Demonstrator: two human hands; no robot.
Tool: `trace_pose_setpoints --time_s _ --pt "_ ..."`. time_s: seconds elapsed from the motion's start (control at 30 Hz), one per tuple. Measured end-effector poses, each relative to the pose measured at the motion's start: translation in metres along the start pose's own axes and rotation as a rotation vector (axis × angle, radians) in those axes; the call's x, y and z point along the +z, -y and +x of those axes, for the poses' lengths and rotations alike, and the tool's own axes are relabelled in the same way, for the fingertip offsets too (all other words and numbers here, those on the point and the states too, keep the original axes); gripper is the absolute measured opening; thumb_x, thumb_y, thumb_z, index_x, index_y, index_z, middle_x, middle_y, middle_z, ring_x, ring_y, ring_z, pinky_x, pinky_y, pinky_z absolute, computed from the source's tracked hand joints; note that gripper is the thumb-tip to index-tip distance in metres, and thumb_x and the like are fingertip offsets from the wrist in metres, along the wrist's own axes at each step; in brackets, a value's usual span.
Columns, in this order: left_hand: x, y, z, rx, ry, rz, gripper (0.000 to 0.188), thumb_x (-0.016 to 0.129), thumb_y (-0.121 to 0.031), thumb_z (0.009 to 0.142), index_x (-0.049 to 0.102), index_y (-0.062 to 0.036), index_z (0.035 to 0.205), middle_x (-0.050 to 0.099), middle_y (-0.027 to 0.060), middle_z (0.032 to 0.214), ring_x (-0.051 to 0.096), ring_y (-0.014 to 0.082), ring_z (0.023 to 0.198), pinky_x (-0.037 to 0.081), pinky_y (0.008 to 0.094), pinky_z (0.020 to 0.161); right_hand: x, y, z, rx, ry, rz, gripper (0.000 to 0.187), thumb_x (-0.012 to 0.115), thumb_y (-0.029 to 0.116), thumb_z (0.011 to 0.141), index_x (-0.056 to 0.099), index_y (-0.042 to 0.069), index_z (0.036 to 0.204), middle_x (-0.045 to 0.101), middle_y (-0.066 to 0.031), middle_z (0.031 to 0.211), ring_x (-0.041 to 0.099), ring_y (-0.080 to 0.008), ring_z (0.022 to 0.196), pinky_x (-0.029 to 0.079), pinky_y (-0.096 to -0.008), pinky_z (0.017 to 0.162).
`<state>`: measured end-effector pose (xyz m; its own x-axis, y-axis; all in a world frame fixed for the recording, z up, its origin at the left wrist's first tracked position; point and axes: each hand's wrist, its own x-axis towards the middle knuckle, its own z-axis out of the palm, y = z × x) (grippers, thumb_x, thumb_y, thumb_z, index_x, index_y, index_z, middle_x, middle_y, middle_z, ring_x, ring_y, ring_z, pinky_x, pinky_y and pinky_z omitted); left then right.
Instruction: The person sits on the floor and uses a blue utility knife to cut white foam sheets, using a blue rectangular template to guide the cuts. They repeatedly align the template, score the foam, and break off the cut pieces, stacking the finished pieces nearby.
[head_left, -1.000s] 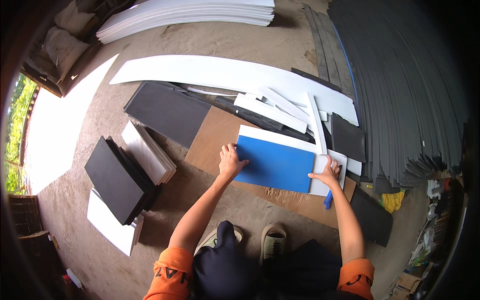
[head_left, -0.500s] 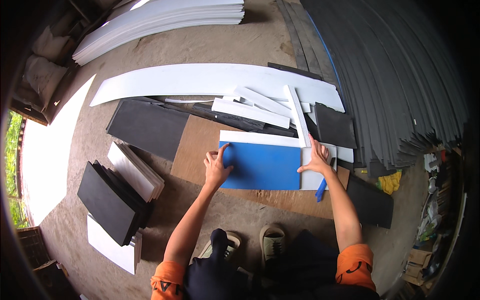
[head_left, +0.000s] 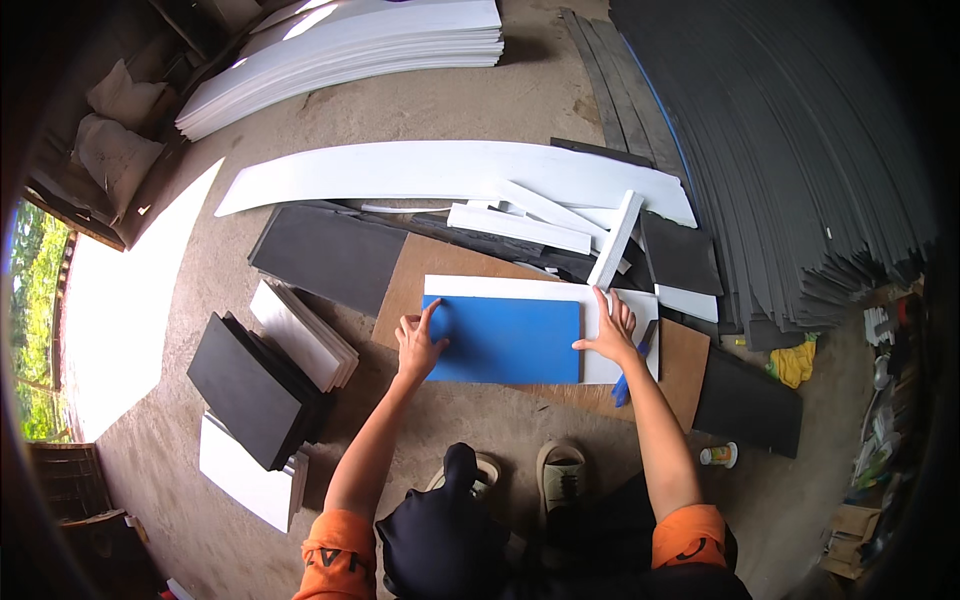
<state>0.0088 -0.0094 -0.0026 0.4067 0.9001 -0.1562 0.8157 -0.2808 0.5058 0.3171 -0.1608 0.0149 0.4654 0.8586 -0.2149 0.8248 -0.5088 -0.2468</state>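
Note:
A blue rectangular sheet (head_left: 505, 340) lies flat on a slightly larger white sheet (head_left: 510, 287), both over a brown plywood board (head_left: 680, 375). At the blue sheet's left end, my left hand (head_left: 420, 342) grips the edge, index finger at the upper corner and thumb on the face. My right hand (head_left: 612, 335) holds the opposite end, its thumb against the edge and its fingers over the white sheet. Partly under that hand and wrist is a blue-handled tool (head_left: 622, 388); its kind is unclear. A white strip (head_left: 616, 240) reaches down almost to my right fingertips.
White offcuts (head_left: 520, 228) and a long white sheet (head_left: 440, 168) lie beyond the plywood. Black pieces (head_left: 250, 385) and white pieces (head_left: 305, 335) are stacked at left. Large dark sheets (head_left: 770, 170) fill the right. A small cup (head_left: 718, 455) lies near a yellow cloth (head_left: 793, 362).
The blue and white sheets have shifted left across the plywood with both hands. The white strip by my right hand has swung to a different slant. The view has moved slightly.

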Motion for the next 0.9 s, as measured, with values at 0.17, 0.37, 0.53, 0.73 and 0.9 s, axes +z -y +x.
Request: trace_pose_setpoints --time_s 0.17,0.37,0.53,0.73,0.9 --pt "-0.002 -0.053 -0.014 0.198 -0.24 0.153 0.084 0.071 -0.018 0.064 0.024 -0.0246 0.132 0.028 0.0151 0.123 0.028 0.0329 0.113 0.029 0.0495 0.088 0.029 -0.02 -0.039 0.753 -0.566 0.266 0.071 0.071 0.032 0.065 0.034 0.012 0.123 0.029 -0.0152 0.121 0.025 -0.0327 0.112 0.027 -0.048 0.088" --pt "0.039 -0.107 -0.019 0.639 0.044 0.136 0.078 0.07 -0.028 0.065 0.027 -0.0186 0.13 0.027 0.0135 0.126 0.023 0.0343 0.119 0.021 0.0562 0.094 0.052 -0.037 -0.077 0.738 -0.411 0.155 0.064 0.067 0.025 0.068 0.034 0.001 0.118 0.035 -0.0212 0.114 0.037 -0.0364 0.106 0.04 -0.0422 0.084" --pt "0.08 -0.143 -0.018 0.745 0.24 0.191 0.102 0.066 -0.06 0.054 0.017 -0.0224 0.136 0.003 0.0116 0.142 -0.003 0.0373 0.129 0.004 0.0705 0.089 0.058 -0.1 -0.093 0.672 -0.349 0.633 0.032 0.051 0.022 0.08 0.04 0.002 0.103 0.052 -0.0141 0.081 0.054 -0.0256 0.069 0.046 -0.037 0.066" --pt "0.09 -0.127 -0.014 0.702 0.224 0.228 0.106 0.064 -0.066 0.052 0.014 -0.0255 0.136 0.003 0.0099 0.142 -0.006 0.0361 0.129 0.0 0.0693 0.089 -0.014 -0.014 -0.11 0.567 -0.038 1.683 0.041 0.045 0.046 0.084 0.04 0.007 0.069 0.042 0.0003 0.052 0.039 -0.0075 0.039 0.031 -0.0228 0.039" --pt "0.089 -0.131 -0.01 0.696 0.234 0.199 0.108 0.065 -0.066 0.049 0.014 -0.027 0.136 0.004 0.0086 0.142 -0.004 0.0349 0.13 -0.001 0.0687 0.09 -0.02 0.001 -0.093 0.644 -0.056 1.535 0.045 0.045 0.052 0.082 0.038 0.008 0.078 0.031 0.004 0.046 0.029 -0.0059 0.035 0.026 -0.0218 0.036"
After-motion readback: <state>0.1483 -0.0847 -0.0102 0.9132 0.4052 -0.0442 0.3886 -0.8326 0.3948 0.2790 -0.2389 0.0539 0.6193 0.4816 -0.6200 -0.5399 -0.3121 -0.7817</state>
